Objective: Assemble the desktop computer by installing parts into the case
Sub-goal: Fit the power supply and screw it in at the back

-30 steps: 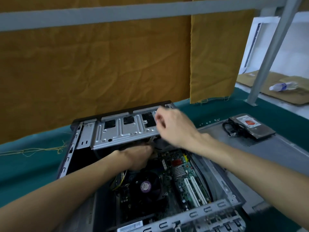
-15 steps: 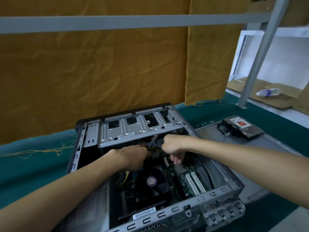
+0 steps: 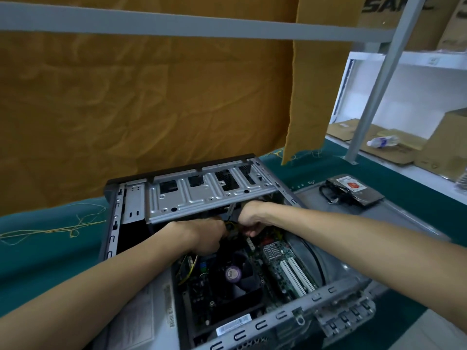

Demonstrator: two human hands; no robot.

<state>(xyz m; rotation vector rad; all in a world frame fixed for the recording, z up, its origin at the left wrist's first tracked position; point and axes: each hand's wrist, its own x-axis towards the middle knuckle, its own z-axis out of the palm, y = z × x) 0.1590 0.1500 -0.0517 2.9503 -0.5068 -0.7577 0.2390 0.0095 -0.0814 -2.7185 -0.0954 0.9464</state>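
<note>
The open desktop case (image 3: 336, 286) lies on its side on the green table. Its grey drive cage (image 3: 202, 195) spans the far end. Both my hands reach in just under that cage. My left hand (image 3: 204, 236) is curled, back to the camera, and grips a connector with yellow wires (image 3: 231, 226). My right hand (image 3: 250, 221) is curled just to the right and pinches the cable at the same connector. The fingertips of both hands are partly hidden. Below them sit the motherboard (image 3: 275, 263), its CPU fan (image 3: 233, 272) and white expansion slots (image 3: 295, 274).
A hard drive (image 3: 353, 189) with a black cable lies on the removed grey side panel (image 3: 394, 218) to the right. An orange cloth (image 3: 151, 102) hangs behind the case. A slanted metal post (image 3: 371, 97) stands at the back right, with cardboard boxes and a plastic bottle (image 3: 382, 141) beyond it.
My right hand dropped from the top of the drive cage down into the case, next to my left hand. The view has shifted a little.
</note>
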